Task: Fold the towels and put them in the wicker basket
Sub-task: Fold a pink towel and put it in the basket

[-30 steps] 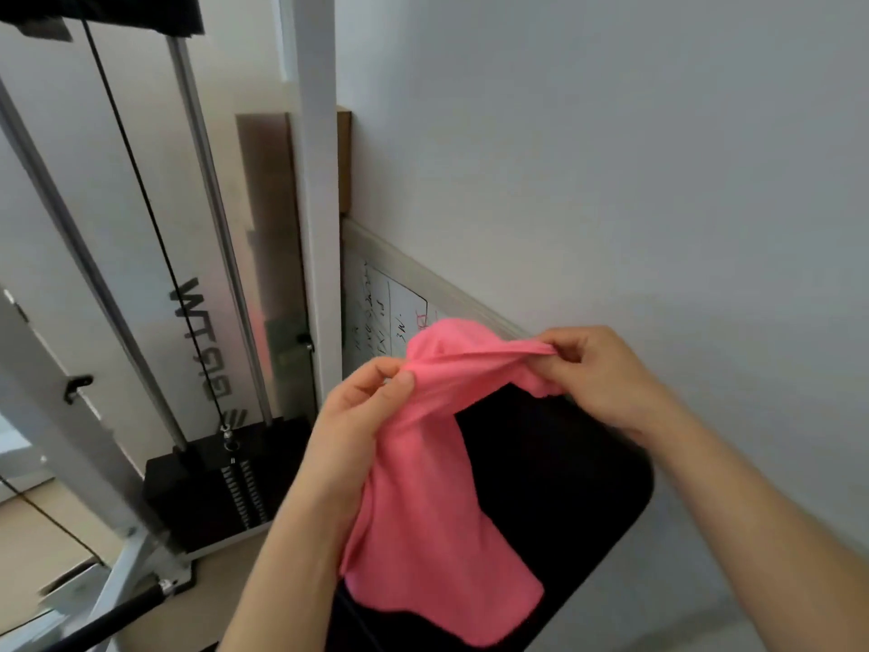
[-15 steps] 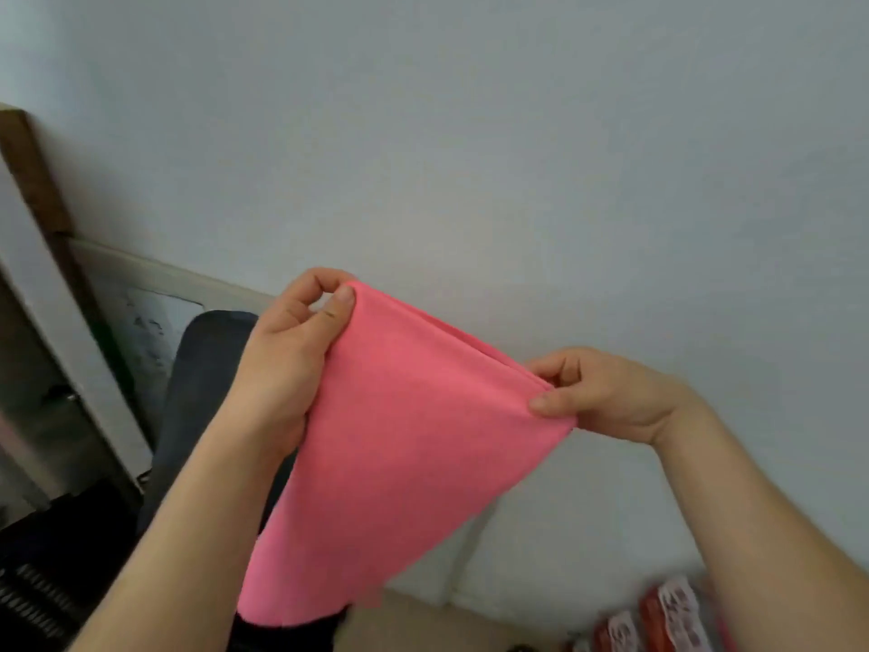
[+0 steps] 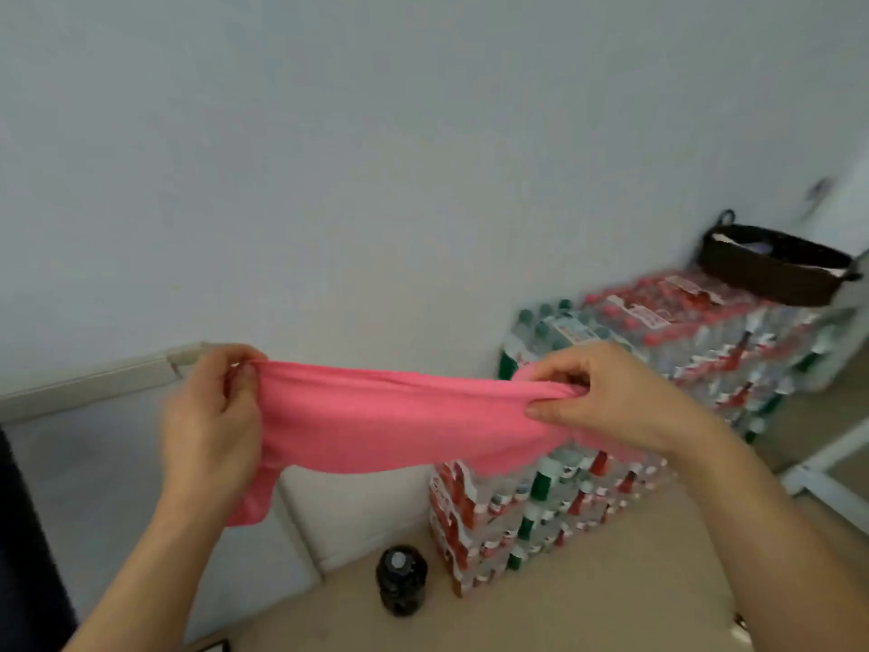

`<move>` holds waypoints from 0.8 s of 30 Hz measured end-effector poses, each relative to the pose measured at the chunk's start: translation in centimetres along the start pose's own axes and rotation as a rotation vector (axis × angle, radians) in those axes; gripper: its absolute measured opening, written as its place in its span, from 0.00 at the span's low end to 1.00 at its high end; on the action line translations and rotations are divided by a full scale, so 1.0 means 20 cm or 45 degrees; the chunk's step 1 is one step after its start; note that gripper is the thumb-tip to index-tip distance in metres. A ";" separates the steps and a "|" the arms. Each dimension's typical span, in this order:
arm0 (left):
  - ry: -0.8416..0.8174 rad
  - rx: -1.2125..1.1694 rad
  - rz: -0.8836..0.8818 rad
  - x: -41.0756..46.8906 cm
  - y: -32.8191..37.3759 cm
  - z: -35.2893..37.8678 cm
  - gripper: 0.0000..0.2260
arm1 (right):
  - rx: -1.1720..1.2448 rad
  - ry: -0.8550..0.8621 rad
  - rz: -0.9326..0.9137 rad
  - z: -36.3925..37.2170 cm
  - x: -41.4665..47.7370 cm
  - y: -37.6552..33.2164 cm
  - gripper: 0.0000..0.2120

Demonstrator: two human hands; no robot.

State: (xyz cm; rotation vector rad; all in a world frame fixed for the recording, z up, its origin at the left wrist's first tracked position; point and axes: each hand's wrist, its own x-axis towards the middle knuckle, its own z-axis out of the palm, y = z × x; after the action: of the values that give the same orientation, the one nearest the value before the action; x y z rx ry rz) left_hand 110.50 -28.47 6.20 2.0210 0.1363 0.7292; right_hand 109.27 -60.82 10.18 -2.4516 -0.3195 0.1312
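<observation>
Pink towel stretches between our left hand and right hand, each pinching an end to straighten it for folding; wicker basket waits beyond our right hand

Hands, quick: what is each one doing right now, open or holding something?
Left hand: closed, pinching one end of the pink towel.
Right hand: closed, gripping the bunched other end of the same towel.

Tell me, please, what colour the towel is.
The towel is plain pink, with no pattern; the head view shows it best.
</observation>
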 end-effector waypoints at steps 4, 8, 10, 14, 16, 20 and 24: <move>-0.722 0.063 -0.116 -0.09 0.14 0.30 0.09 | -0.016 0.279 0.215 -0.12 -0.22 0.37 0.05; -1.782 0.236 -0.150 -0.19 0.29 0.56 0.19 | 0.566 0.515 0.463 -0.19 -0.29 0.64 0.12; -1.878 0.031 -0.225 -0.20 0.32 0.69 0.15 | 0.645 0.577 0.562 -0.26 -0.31 0.77 0.09; -1.555 -0.540 -0.487 -0.11 0.33 1.00 0.22 | 0.782 0.630 0.664 -0.43 -0.26 1.03 0.06; -1.405 -0.569 -0.421 -0.03 0.35 1.20 0.19 | 0.718 0.595 0.676 -0.51 -0.17 1.14 0.06; -0.904 -0.322 0.024 0.21 0.47 1.64 0.19 | 0.444 0.882 0.475 -0.75 0.21 1.24 0.09; -0.550 -0.367 0.337 0.47 0.71 1.93 0.09 | 0.066 1.368 0.171 -1.06 0.53 1.26 0.09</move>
State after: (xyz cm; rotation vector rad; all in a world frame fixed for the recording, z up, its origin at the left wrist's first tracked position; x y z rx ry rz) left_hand 136.57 -61.60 7.53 1.8855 -0.4695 0.4262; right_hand 128.11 -89.92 10.91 -2.1300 0.3187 -1.0600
